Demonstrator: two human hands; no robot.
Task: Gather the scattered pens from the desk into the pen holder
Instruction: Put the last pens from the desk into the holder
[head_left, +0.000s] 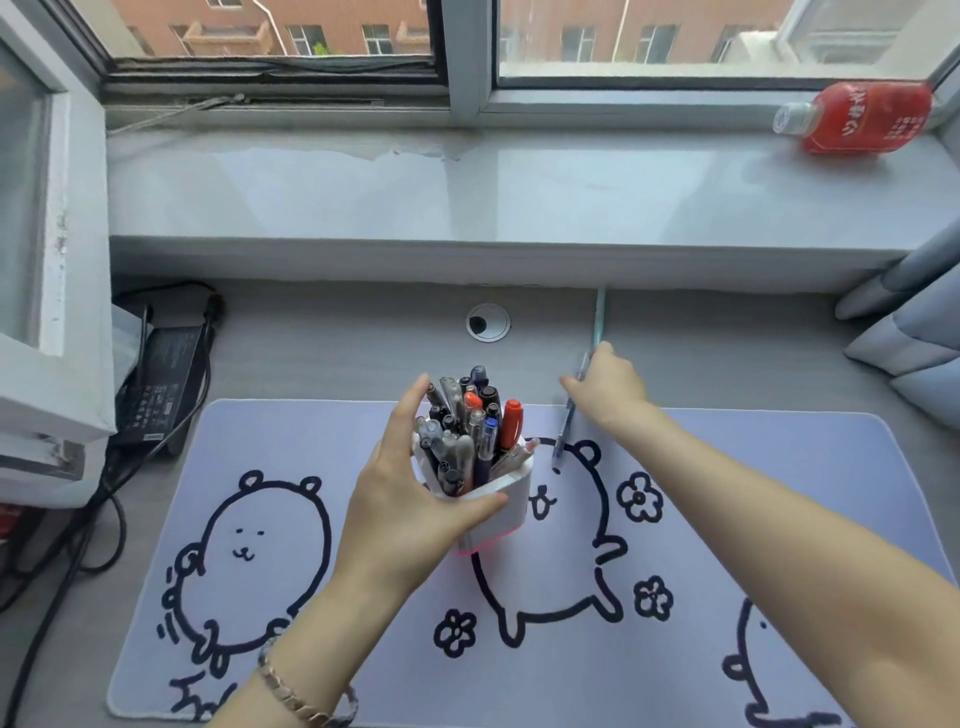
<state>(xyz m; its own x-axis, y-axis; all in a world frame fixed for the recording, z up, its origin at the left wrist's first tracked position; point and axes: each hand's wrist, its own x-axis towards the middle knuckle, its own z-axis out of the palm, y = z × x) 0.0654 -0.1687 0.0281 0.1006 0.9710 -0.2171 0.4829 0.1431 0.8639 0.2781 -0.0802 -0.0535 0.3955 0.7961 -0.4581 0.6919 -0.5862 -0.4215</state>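
While the grey wood-grain desk (363, 353) is carrying everything, the soft lilac mat (779, 467) printed with cartoon bears is lying flat across most of it, and the white, smooth-walled pen holder (506, 512) with its pink base is standing near the mat's middle, crammed with slim plastic pens. I am seeing the left hand (400, 499) wrapping round the holder, fingers spread along its far side and thumb pressing its near rim, steadying it. Reaching past it, the right hand (608, 387) is closing its fingers on a thin blue pen (563, 434) that is slanting from the bare desk down onto the mat; a pale green pen (598, 317) is lying just beyond, near the back edge. Being so packed, the holder is probably leaving little room, so pushing another pen in could be jamming it against the caps or tipping the light cup. That slick, narrow barrel could also be slipping from a fingertip pinch and rolling away
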